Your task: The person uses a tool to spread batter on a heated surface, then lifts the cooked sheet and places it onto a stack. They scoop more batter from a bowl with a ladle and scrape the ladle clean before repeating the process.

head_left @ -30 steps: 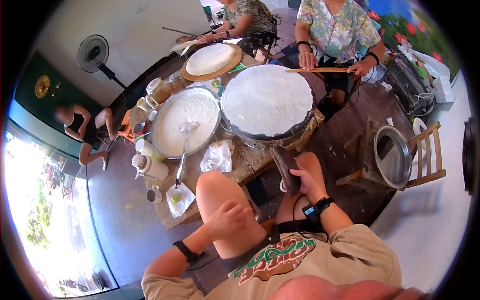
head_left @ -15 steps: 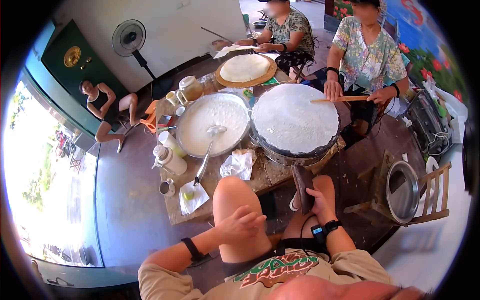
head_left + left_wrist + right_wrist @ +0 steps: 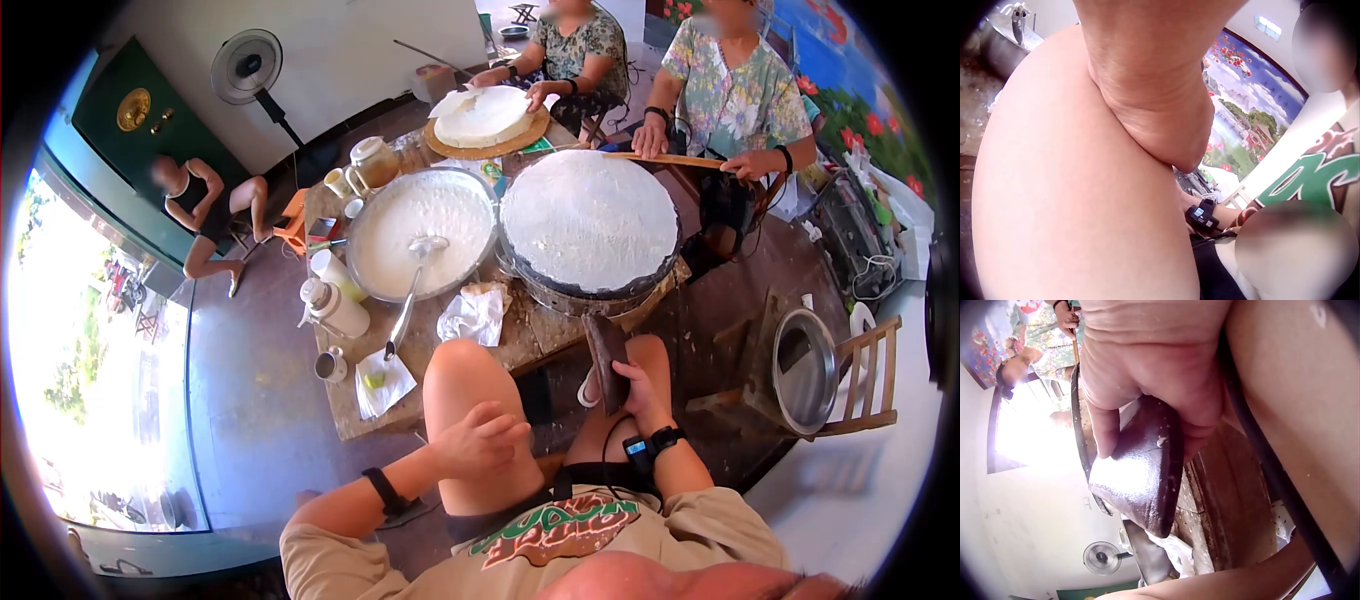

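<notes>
My left hand (image 3: 482, 440) lies on my raised left knee, its fingers loosely bent and holding nothing. In the left wrist view the heel of that hand (image 3: 1154, 119) presses on the bare leg. My right hand (image 3: 640, 390) grips a flat dark brown board (image 3: 606, 362) upright between my legs. Up close in the right wrist view, thumb and fingers clasp the glossy, wedge-shaped board (image 3: 1138, 469). Just beyond it stands a round griddle (image 3: 600, 303) covered by a thin white batter sheet (image 3: 590, 220). Left of that, a metal basin (image 3: 362, 270) of white batter holds a ladle (image 3: 410, 300).
Across the griddle, a person holds a wooden stick (image 3: 670, 159) at its far edge. Another person handles a stack of white sheets (image 3: 485, 118) on a woven mat. A thermos (image 3: 335, 310), a mug (image 3: 330, 365) and crumpled paper (image 3: 472, 316) crowd the table. A metal bowl (image 3: 805, 370) rests on a chair.
The head view has swung, shifting the scene rightward. The far person's hands have brought a white sheet onto the stack. Both my hands keep their places.
</notes>
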Tool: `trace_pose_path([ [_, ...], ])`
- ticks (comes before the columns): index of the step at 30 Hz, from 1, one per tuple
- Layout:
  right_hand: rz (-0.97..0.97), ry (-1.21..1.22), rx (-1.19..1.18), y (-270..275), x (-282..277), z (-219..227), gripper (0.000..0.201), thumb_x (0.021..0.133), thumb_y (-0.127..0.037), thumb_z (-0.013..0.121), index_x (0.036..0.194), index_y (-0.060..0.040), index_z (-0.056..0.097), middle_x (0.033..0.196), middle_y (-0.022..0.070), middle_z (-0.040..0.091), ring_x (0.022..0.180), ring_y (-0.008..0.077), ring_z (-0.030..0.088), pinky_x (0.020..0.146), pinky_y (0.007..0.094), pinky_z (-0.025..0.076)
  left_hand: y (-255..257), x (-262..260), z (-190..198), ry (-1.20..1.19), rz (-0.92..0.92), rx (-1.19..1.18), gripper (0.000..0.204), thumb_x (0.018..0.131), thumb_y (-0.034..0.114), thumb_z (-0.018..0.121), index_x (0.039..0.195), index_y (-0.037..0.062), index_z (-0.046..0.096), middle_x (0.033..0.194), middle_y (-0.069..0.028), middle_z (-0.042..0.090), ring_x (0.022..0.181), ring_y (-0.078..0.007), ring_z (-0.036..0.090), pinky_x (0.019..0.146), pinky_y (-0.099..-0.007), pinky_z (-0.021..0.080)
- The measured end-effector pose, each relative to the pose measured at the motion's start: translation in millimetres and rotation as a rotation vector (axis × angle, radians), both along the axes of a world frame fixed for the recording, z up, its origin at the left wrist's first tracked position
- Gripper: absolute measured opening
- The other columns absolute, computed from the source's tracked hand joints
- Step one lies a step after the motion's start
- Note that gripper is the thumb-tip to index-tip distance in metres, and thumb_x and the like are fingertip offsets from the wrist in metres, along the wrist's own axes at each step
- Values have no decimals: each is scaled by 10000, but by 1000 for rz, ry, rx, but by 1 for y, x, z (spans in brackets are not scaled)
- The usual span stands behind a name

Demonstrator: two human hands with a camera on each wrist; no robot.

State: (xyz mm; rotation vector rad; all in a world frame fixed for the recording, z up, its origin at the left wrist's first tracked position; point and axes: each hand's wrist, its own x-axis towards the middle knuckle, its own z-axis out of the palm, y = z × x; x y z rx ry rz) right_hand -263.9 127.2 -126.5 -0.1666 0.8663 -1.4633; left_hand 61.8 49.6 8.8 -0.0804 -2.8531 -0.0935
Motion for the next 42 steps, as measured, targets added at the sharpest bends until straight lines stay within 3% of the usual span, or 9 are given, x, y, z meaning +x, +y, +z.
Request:
trace_pose_path([
  [12, -11, -29, 49, 3, -2, -3, 370, 812, -139, 632, 1147, -44, 506, 918, 108, 626, 741, 252, 629, 602, 408, 535, 3, -8, 5, -125, 55, -16, 217, 728, 357, 645, 695, 143, 622, 1228, 11, 516, 1128, -190, 409, 987, -478, 311],
  [13, 21, -50, 33, 2, -4, -4, 380, 813, -134, 632, 1162, -53, 505, 959, 101, 623, 775, 243, 630, 651, 392, 537, 2, -8, 7, -126, 51, -38, 220, 728, 360, 646, 700, 143, 621, 1229, 12, 516, 1127, -190, 410, 988, -479, 310],
  [16, -54, -64, 22, 2, 0, -5, 271, 821, -127, 625, 1049, 11, 581, 930, 114, 651, 793, 217, 638, 717, 343, 516, 1, -7, 5, -96, 40, -47, 201, 718, 346, 653, 723, 149, 614, 1219, 6, 524, 1116, -194, 429, 984, -469, 320],
  [19, -15, -94, -2, 0, -1, -8, 254, 819, -121, 625, 1032, 11, 585, 900, 123, 651, 749, 235, 643, 680, 365, 528, 1, -6, 5, -69, 31, -23, 186, 704, 331, 661, 726, 154, 609, 1221, -4, 527, 1107, -197, 444, 977, -459, 331],
  [42, 6, -106, 16, -2, 0, 1, 227, 822, -118, 621, 1015, 0, 602, 885, 116, 655, 721, 236, 648, 655, 360, 537, 1, -9, 6, -100, 25, -14, 191, 716, 338, 666, 769, 163, 609, 1197, -18, 534, 1135, -204, 432, 984, -443, 321],
])
